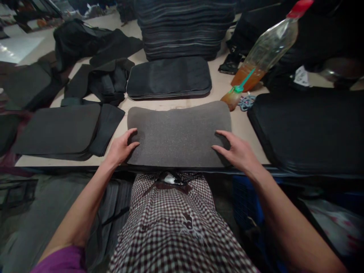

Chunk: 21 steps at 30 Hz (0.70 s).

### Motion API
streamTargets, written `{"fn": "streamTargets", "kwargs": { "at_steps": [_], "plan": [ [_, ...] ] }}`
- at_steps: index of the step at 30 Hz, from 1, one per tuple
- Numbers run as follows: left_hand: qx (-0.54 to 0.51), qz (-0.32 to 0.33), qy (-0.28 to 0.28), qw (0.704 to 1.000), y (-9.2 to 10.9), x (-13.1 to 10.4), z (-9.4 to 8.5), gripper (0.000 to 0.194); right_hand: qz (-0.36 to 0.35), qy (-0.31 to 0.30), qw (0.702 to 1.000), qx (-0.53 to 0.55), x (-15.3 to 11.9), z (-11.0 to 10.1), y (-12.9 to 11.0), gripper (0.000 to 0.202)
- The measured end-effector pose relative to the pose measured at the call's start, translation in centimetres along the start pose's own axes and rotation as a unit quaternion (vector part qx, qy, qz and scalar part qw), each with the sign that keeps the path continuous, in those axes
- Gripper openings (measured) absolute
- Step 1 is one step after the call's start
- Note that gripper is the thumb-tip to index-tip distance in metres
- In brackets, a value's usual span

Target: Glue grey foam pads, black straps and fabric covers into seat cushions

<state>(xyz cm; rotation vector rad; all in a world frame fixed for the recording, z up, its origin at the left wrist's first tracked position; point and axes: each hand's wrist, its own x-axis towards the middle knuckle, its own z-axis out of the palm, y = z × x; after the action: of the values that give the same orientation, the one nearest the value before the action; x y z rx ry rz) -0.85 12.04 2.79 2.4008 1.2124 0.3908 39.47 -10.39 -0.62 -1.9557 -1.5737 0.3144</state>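
Note:
A grey foam sheet (178,136) with rounded corners lies at the table's front edge, its far corners bent slightly upward. My left hand (121,148) grips its left end, with thumb and forefinger on the top face. At the right end my right hand (236,149) holds it the same way. The other fingers of both hands are mostly hidden at the sheet's edges. Just beyond the sheet rests a low pile of black rounded panels (169,77).
A tall stack of dark panels (184,30) stands at the back. More black panels lie left (59,129) and right (309,132). A plastic bottle of orange liquid (265,53) and a small glue container with a green brush (231,98) are at back right.

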Motion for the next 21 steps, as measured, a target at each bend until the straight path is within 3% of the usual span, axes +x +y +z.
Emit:
{"fn": "streamTargets", "kwargs": {
  "at_steps": [21],
  "plan": [
    [-0.028,-0.022,0.006,0.999,-1.0,1.2,-0.3,0.062,0.06,0.003,0.998,0.029,1.1,-0.3,-0.3,0.058]
  ]
}}
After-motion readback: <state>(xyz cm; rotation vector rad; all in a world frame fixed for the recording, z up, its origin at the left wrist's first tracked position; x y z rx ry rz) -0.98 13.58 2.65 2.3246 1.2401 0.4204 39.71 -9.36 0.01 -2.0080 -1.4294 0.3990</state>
